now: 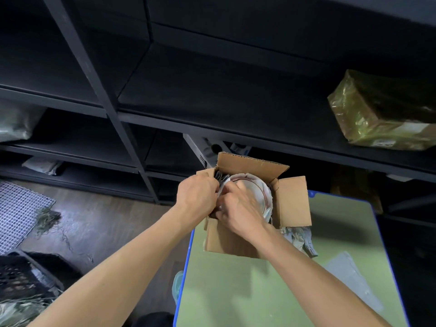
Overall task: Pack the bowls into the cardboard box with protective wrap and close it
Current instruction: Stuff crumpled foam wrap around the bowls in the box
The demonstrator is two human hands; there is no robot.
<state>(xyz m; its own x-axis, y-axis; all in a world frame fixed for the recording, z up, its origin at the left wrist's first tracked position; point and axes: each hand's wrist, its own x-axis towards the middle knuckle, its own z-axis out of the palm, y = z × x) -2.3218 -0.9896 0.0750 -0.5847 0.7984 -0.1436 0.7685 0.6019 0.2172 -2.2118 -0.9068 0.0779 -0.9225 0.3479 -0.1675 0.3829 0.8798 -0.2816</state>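
An open cardboard box [293,199] stands at the far left corner of a green table [247,291], its flaps spread outward. Inside lie white bowls [256,188] with reddish rims, wrapped in pale paper wrap [269,210] that shows at their right edge. My left hand [197,197] reaches over the box's left wall, its fingers curled onto the wrap at the bowls' left rim. My right hand [238,208] is inside the box, fingers curled and pinching the wrap beside the left hand. The bowls' left part is hidden by both hands.
Crumpled grey paper [300,239] lies right of the box and a clear plastic sheet [354,279] on the table. Dark shelving [132,114] stands behind, holding a taped parcel [377,114]. A black crate [21,274] and white mesh [16,208] are on the floor at left.
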